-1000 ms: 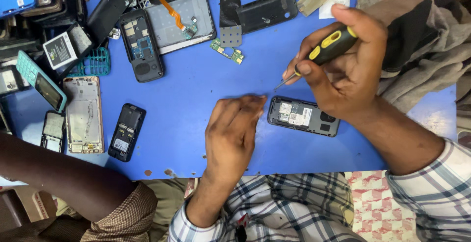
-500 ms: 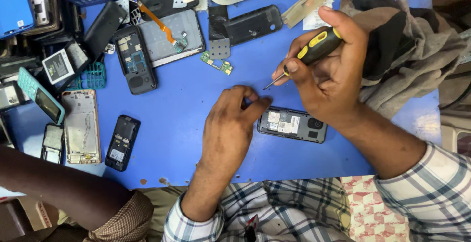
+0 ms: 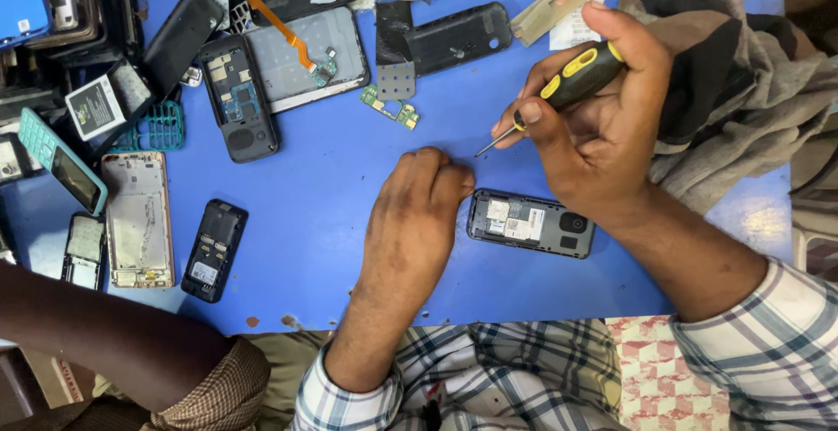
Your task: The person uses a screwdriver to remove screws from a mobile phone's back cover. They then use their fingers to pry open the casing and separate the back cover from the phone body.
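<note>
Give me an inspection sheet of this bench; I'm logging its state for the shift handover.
Surface: blue tabletop, scuffed along the near edge.
Job's things: open black phone body without back cover lying flat; black-and-yellow-handled screwdriver, tip raised off the phone.
Clutter: black phone shells, teal keypad phone, gold phone frame, small green circuit board, grey cloth at right.
Hands: left hand curled, knuckles on the table beside the phone; right hand grips the screwdriver.
Cables: orange flex ribbon on a grey panel.
Surroundings: another person's forearm at lower left.
</note>
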